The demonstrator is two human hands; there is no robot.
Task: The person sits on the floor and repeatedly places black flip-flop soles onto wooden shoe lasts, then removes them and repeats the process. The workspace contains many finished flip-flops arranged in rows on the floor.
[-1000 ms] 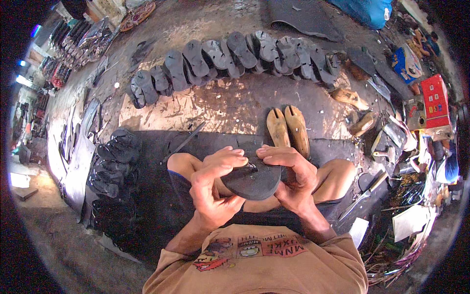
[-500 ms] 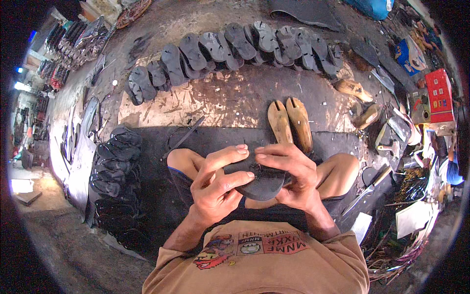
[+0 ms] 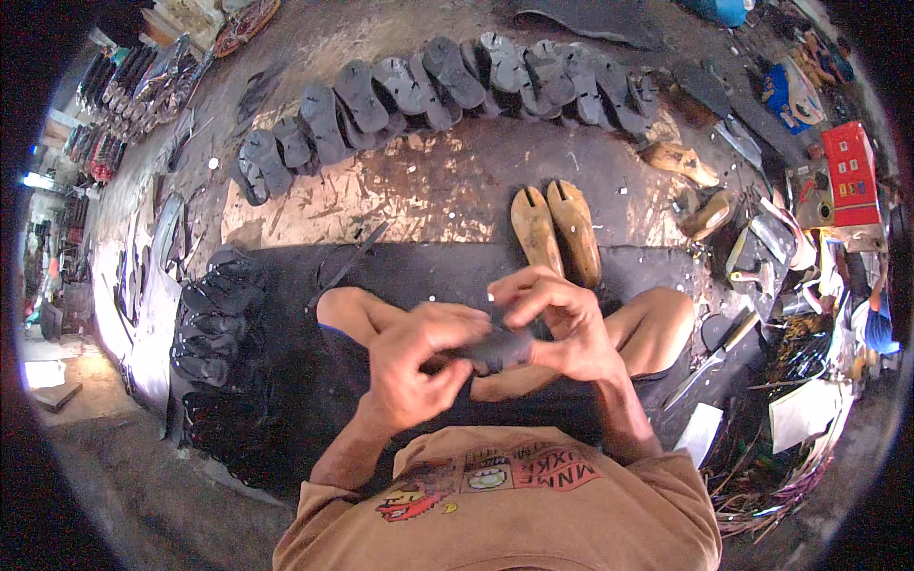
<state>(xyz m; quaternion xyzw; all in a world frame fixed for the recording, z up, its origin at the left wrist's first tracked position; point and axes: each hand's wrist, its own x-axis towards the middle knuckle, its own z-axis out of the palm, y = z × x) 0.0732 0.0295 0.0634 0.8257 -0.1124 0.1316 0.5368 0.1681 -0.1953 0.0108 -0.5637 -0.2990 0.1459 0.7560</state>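
Note:
A black sandal [image 3: 490, 348] is between my two hands above my crossed legs. It is smeared by motion and seen nearly edge-on, so its strap cannot be made out. My left hand [image 3: 419, 364] is closed on its left side, fingers on top and thumb below. My right hand [image 3: 562, 324] curves around the right side, with its thumb against the sandal and its fingers bent above. Just beyond my hands, a pair of wooden shoe lasts [image 3: 556, 228] lies on the black mat [image 3: 305, 271].
A curved row of grey-black soles [image 3: 376, 95] spans the far side. Black sandals [image 3: 214, 314] are stacked at left. At right lie a knife [image 3: 709, 362], more wooden lasts [image 3: 681, 162] and a red box [image 3: 850, 176]. A thin dark strip [image 3: 357, 252] lies on the mat.
The sandal has tilted from showing its broad face to nearly edge-on. My right-hand fingers have lifted and bent away from its top, and my left hand has turned with it.

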